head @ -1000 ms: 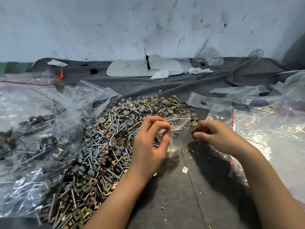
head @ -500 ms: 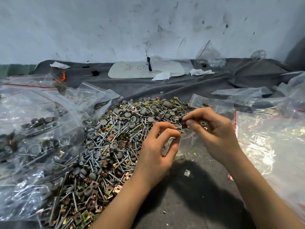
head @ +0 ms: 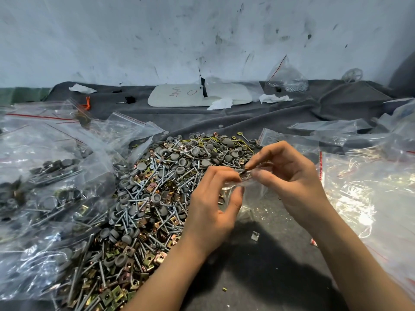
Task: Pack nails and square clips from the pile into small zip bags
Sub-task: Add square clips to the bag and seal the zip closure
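A big pile of nails, square clips and grey caps (head: 157,191) covers the dark cloth at centre left. Just right of the pile, my left hand (head: 215,209) pinches the top edge of a small clear zip bag (head: 249,194) between thumb and fingers. My right hand (head: 289,178) is at the bag's mouth and pinches a small brownish piece (head: 247,169) at its fingertips. I cannot tell for sure what the piece is. The bag hangs down between both hands, above the cloth.
Filled zip bags (head: 45,187) are heaped at the left. Empty clear bags (head: 370,198) lie at the right. A white board (head: 199,95), tissue scraps and a knotted bag (head: 287,75) sit by the back wall. Dark cloth (head: 269,265) shows in front.
My right hand moved left from beside the empty bags to the pile's edge, then to the bag's mouth with a small piece. My left hand kept holding the bag.
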Demonstrator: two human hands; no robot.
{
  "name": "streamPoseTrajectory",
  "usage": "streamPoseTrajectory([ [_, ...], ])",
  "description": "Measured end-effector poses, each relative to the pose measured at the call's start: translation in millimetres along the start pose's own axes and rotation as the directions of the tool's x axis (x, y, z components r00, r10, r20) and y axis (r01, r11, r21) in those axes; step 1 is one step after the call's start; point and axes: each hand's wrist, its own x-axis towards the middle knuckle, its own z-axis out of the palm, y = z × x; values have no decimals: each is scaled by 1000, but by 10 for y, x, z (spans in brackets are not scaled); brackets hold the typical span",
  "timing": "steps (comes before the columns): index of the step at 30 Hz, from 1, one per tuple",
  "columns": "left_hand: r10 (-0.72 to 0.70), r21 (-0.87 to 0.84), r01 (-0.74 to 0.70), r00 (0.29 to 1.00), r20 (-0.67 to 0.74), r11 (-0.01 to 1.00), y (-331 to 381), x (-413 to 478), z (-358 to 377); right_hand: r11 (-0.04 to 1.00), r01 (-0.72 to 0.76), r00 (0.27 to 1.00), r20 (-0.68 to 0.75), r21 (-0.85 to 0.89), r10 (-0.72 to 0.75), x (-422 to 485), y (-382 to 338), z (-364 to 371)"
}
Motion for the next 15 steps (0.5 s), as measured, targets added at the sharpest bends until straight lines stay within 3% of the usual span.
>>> streamPoseTrajectory([
  [9,9,13,-9,1000,-26,1000,4,2,-4,990,-93,992,97,102,83,-7,4,16],
  [15,-2,-10,1,999,-55,1000,-2,-10,-1,993,-117,986,122,19,114,-14,-10,8],
])
